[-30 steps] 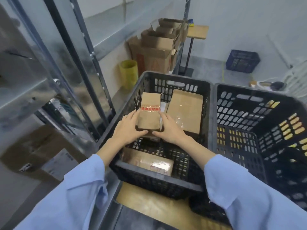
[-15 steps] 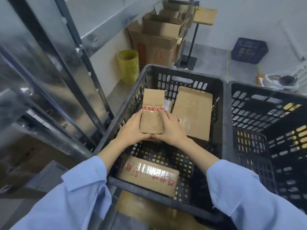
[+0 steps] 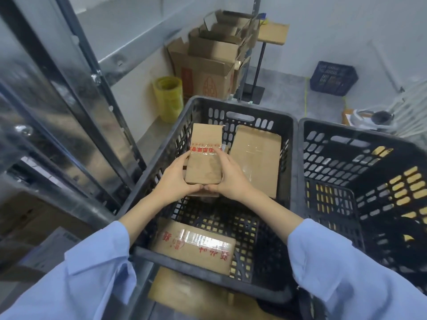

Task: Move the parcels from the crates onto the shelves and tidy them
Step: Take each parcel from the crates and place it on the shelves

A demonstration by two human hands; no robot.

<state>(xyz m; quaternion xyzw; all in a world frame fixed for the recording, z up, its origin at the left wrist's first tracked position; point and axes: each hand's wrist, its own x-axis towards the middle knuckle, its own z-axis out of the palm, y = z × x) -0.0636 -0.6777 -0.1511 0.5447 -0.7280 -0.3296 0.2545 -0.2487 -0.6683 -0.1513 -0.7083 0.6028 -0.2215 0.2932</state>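
A small brown parcel (image 3: 204, 155) with a band of red-printed tape sits inside the left black crate (image 3: 294, 181). My left hand (image 3: 173, 181) grips its left side and my right hand (image 3: 231, 179) grips its right side, thumbs meeting under its near end. More parcels seem stacked under it, mostly hidden. A larger flat parcel (image 3: 256, 158) leans against the crate's right wall. Another taped parcel (image 3: 194, 247) lies at the crate's near edge. The metal shelf rack (image 3: 69, 125) stands to the left.
A second black crate (image 3: 360, 181) stands to the right. Opened cardboard boxes (image 3: 208, 63), a yellow tape roll (image 3: 168, 98), a stand and a blue crate (image 3: 332, 78) are on the floor beyond. Boxes (image 3: 34, 227) sit on the lower shelf at left.
Both hands have slid closer around the small parcel and their thumbs now meet beneath it. The view has tilted down, showing more of the near taped parcel.
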